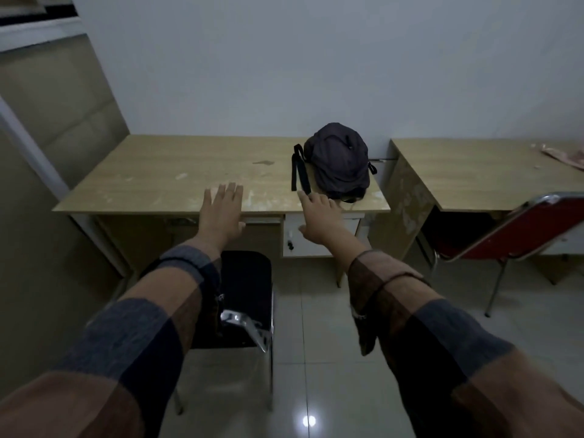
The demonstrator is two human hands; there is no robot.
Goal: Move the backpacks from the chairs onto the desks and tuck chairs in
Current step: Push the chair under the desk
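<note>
Single head-worn wide-angle view, looking forward and down over outstretched arms; desk [164, 172] close ahead, wall behind, floor [316, 358] below.

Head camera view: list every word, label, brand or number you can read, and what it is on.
None can be read.
Backpack: no logo or label shows.
Desk: only scuffs and a stain.
Pink thing on the second desk: too blurred to tell.

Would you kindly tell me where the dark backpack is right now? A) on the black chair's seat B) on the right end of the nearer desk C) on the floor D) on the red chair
B: the backpack sits on the desk top near its right end, both hands open and empty.
</note>
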